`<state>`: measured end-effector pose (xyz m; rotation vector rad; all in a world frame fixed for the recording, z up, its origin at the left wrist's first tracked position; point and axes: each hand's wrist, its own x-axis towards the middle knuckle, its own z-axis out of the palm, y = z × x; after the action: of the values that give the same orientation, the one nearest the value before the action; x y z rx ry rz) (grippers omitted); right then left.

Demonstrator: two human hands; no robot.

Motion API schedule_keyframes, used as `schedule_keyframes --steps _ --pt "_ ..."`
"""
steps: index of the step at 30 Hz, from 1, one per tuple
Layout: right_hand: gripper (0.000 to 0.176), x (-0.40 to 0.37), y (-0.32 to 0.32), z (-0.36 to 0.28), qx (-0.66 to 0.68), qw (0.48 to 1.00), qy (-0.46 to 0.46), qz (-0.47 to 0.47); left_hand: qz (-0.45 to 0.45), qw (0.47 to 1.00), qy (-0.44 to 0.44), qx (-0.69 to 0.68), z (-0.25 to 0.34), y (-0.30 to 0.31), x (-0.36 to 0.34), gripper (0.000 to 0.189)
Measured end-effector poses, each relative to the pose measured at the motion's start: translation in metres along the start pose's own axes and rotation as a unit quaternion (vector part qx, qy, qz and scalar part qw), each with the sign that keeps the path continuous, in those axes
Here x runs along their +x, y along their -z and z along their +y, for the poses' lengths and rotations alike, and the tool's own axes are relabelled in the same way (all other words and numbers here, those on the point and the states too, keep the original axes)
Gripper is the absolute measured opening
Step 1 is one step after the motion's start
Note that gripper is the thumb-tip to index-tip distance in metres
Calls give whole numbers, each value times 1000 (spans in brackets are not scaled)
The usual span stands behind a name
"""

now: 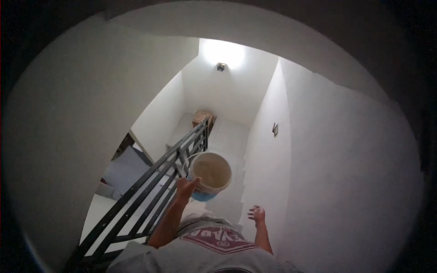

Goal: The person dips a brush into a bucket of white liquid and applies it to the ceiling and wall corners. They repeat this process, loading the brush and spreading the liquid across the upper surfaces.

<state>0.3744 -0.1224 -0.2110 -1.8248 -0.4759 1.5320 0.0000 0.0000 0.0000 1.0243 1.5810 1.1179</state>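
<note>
A white bucket (220,185) with a blue patch low on its side hangs in front of me, its mouth facing up. Inside it is a brownish, cloudy content. My left hand (186,186) is closed on the bucket's near left rim, thumb over the edge. Off to the right, my right hand (257,214) is raised beside the wall, holding nothing, its fingers loosely bent and apart. Whitish smears show on those fingers.
A dark metal stair railing (148,175) runs along my left, close to the bucket. A white wall (314,182) with a small switch plate (275,129) rises on my right. A brown box (203,116) stands at the far end, below a lit wall lamp (221,67).
</note>
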Motion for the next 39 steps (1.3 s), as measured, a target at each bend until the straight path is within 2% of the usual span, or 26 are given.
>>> schedule_keyframes --steps 2,3,5,6,8,12,14,17,18,19,21,22,24,25,27,29,30,32,34,37,39 --pt "36 -19 -7 -24 57 997 55 15 -49 999 6 13 -10 -8 4 40" --pt "36 9 16 -50 30 996 77 27 -47 999 1 -24 -27 -46 30 40" --pt "35 6 -15 -46 84 992 90 14 -47 998 -34 -40 -21 -34 52 44" --pt "35 4 -19 -49 75 993 91 9 -38 998 -32 -45 -1 -35 54 44" --pt "34 10 -28 -65 88 994 68 -3 -37 998 9 49 55 -30 59 46" --pt "33 25 -35 -83 38 995 87 -32 -70 996 -32 42 27 -17 121 46" --pt "32 34 -45 -119 21 992 122 -40 -102 990 -73 65 19 -14 164 46" --pt "35 52 -71 -178 -4 980 190 -59 -87 989 -103 66 63 -2 178 46" --pt "35 62 -83 -198 57 971 220 -77 -81 989 -105 68 66 0 188 46" --pt "36 70 -98 -213 119 958 243 -96 -68 989 -96 89 63 3 197 45" --pt "40 96 -141 -250 128 947 274 -107 -49 987 -91 119 35 10 228 44" --pt "40 123 -164 -257 133 945 279 -112 -53 989 -123 68 14 9 246 42" --pt "43 175 -204 -275 85 911 370 -160 -59 982 -177 13 -16 12 284 41" --pt "41 201 -223 -270 53 923 349 -153 -44 985 -165 -18 -31 16 287 40" --pt "39 263 -245 -235 69 918 371 -118 -33 989 -129 -57 -58 10 270 39" --pt "38 282 -269 -215 175 960 195 -100 -25 989 -126 -66 -70 11 268 38" --pt "38 280 -271 -214 169 960 197 -101 -1 993 -100 -54 -84 9 268 38" --pt "38 269 -277 -215 169 964 128 -159 24 996 -76 -39 -100 11 268 38" --pt "38 261 -283 -228 152 964 146 -163 57 997 -36 22 -109 19 269 37" --pt "36 268 -281 -272 143 963 167 -154 53 998 -22 7 -122 1 282 37" --pt "33 274 -283 -292 134 946 242 -171 56 998 -33 -5 -122 -10 276 38"
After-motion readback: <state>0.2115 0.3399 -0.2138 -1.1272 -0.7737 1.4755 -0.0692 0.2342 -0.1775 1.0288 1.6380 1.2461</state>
